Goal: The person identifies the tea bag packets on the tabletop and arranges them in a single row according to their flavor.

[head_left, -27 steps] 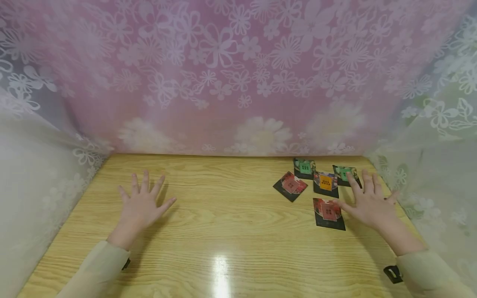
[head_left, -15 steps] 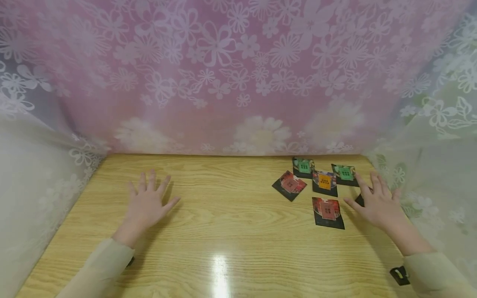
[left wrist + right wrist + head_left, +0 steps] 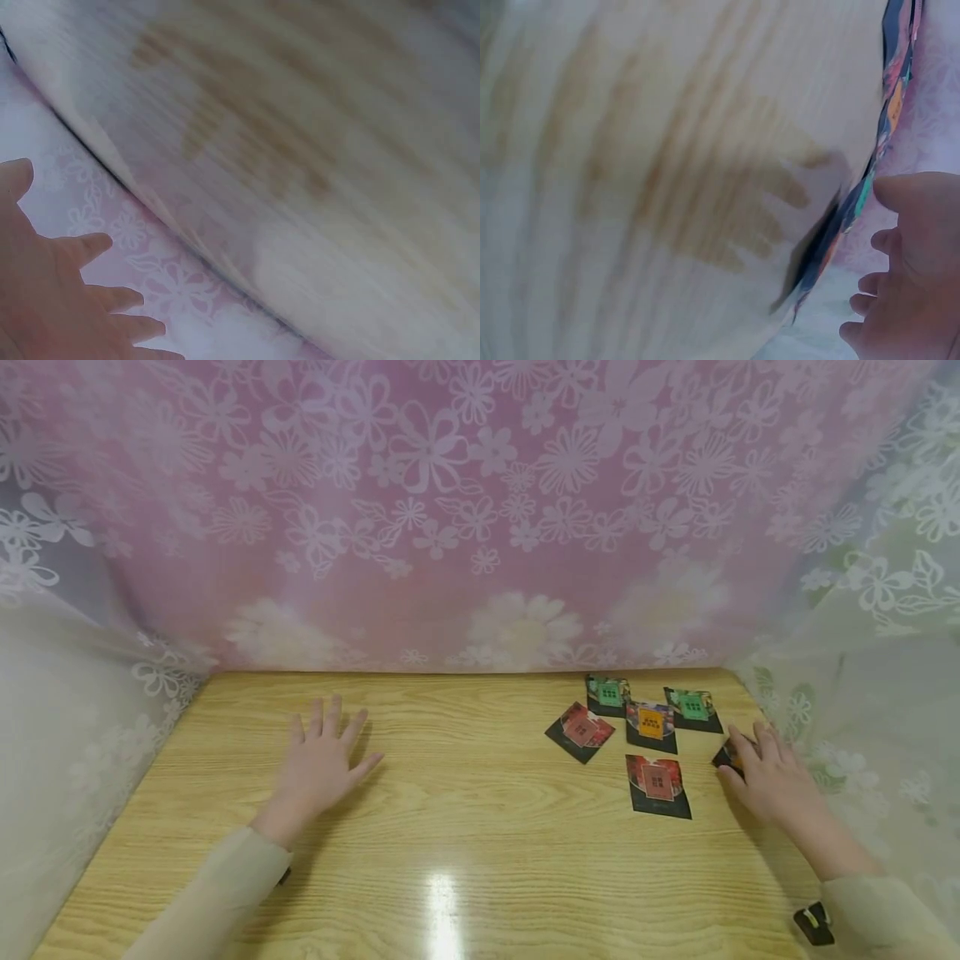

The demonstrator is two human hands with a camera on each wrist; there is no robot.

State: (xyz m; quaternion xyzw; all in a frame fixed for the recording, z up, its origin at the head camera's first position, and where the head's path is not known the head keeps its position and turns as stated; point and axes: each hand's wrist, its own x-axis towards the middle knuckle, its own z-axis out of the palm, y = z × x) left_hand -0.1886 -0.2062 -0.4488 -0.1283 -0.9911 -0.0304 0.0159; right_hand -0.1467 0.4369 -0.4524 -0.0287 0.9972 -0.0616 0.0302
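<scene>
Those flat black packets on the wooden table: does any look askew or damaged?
Yes, the leftmost flat, square black packet with a red label sits turned like a diamond, while the other red-labelled packet lies nearly straight. No tear or spill shows; the right hand partly hides one dark packet.

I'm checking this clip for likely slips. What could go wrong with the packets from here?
The right hand partly hides the rightmost packet in the head view, so its fingers might come down off-centre and nudge that packet aside.

The orange-label packet lies right up at the corner of the left green-label packet, so sliding either one could disturb the other.
</scene>
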